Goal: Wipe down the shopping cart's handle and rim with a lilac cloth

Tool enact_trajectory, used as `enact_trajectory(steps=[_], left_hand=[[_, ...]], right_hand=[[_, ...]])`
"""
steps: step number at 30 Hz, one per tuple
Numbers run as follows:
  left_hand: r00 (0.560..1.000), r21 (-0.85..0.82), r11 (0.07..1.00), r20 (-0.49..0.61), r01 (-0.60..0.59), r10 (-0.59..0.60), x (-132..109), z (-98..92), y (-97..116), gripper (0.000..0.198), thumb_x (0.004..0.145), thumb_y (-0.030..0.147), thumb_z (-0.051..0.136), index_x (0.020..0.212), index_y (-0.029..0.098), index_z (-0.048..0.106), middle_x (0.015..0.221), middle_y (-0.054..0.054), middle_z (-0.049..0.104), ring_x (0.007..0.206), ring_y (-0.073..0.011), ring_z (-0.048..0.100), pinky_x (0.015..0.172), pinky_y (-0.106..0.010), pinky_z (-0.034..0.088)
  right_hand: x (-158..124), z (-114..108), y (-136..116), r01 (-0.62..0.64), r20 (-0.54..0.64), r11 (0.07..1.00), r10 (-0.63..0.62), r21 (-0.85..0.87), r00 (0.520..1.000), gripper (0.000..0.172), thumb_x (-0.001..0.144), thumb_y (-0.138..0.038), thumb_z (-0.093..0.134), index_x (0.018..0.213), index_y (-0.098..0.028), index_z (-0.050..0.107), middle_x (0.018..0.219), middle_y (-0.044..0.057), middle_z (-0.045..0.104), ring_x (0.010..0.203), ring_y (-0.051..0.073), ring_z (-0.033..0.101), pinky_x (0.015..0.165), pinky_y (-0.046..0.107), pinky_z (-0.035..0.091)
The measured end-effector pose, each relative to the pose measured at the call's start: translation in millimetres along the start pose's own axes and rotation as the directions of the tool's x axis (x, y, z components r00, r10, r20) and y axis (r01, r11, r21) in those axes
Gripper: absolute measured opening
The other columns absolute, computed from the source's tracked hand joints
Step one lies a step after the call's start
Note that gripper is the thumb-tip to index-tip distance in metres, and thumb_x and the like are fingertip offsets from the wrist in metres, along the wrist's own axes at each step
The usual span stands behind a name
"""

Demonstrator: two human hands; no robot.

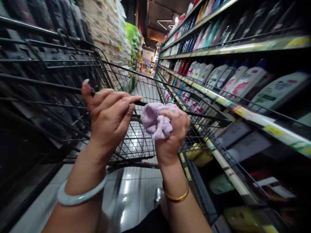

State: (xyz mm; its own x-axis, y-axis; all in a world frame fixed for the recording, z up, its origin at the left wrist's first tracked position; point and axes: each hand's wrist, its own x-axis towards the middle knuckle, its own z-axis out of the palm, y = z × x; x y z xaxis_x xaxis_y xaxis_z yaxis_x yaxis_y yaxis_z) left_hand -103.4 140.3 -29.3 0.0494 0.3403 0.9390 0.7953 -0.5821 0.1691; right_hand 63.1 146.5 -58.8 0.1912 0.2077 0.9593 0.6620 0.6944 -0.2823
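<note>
Fingers (178, 118) of right hand (173, 129) curled tight, clamped on a bunched lilac cloth (155, 121). Cloth is pressed against the top rim bar (209, 117) of a black wire cart (145, 90), right of the bar's middle. Left hand (109, 118) on same bar: fingers together, laid over it, thumb lifted, not wrapped round. Bottle shelves (243, 111) just right of cart; glossy floor (136, 194) below.

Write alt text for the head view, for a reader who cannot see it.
The right hand holds a bunched lilac cloth at the top bar of a wire shopping cart, while the left hand grips that bar beside it. Shelves of toiletry bottles line the aisle on the right.
</note>
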Motion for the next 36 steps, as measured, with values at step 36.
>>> enact_trajectory(steps=[36], left_hand=[[0.996, 0.135, 0.989, -0.071, 0.055, -0.046, 3, 10.8, -3, 0.024, 0.101, 0.045, 0.051, 0.096, 0.036, 0.073, 0.093, -0.001, 0.071, 0.102, -0.0270, 0.061, 0.117, -0.055, 0.026]], right_hand=[[-25, 7, -15, 0.129, 0.212, 0.990, -0.138, 0.053, 0.968, 0.020, 0.095, -0.025, 0.060, 0.110, -0.029, 0.072, 0.121, 0.004, 0.072, 0.112, 0.023, 0.061, 0.097, 0.040, 0.047]])
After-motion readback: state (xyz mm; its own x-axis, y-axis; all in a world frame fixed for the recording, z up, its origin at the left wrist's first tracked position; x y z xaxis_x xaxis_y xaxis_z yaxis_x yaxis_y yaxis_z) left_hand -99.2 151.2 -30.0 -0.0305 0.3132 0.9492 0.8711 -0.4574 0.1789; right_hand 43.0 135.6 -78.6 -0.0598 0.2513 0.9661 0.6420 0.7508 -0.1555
